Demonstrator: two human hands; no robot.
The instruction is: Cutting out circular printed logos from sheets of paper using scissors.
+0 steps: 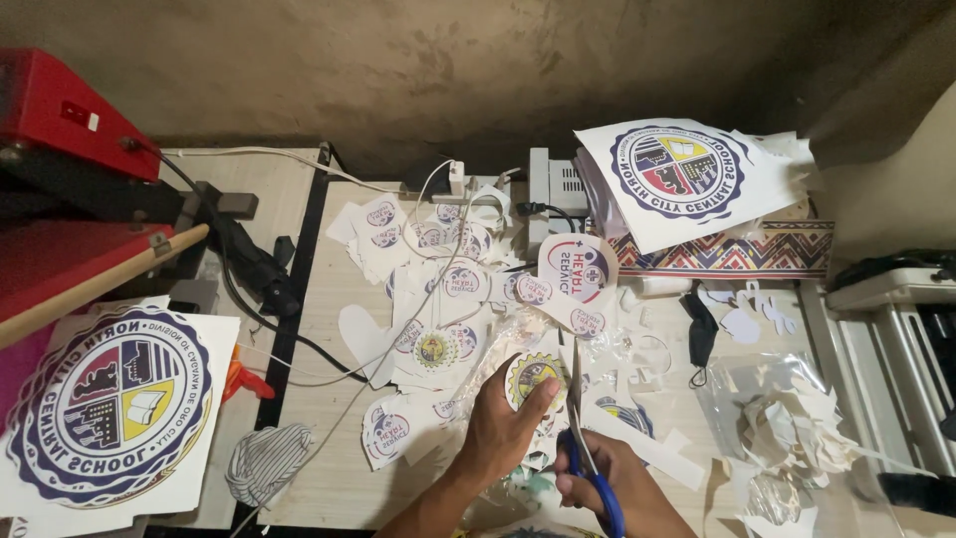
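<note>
My left hand [503, 423] pinches a small round printed paper emblem [533, 379] with a yellow and dark design, held above the wooden table [329, 478]. My right hand [607, 478] grips blue-handled scissors [588, 443], their blades pointing up along the right edge of the emblem. Both hands are low in the middle of the head view. Around them lie several cut round paper logos [438, 299] and white paper offcuts [647, 443].
A red heat press [70, 189] with a wooden handle stands at the left, a large round printed sheet [110, 399] below it. Another large printed sheet [687, 174] lies on a stack at the back right. Cables, a striped cloth [264, 460], a black face mask [700, 334] and crumpled scraps [787, 428] surround the work spot.
</note>
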